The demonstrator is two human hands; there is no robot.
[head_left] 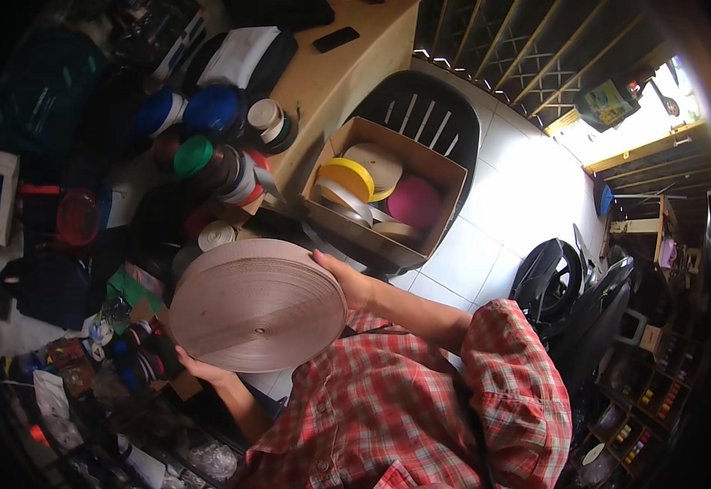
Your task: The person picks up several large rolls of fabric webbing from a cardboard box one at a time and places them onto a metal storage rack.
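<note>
Plainly, both hands are closed on one large beige roll in front of the chest: the right hand at its right edge, the left hand at its near-left edge. The roll hides part of what lies behind. Beyond, one cardboard box on one black chair holds one magenta roll and several others. Far left, two blue rolls and one green roll sit near a wooden table bearing one dark phone.

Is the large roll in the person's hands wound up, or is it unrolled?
Wound up: the large roll shows close rings around a small centre.
</note>
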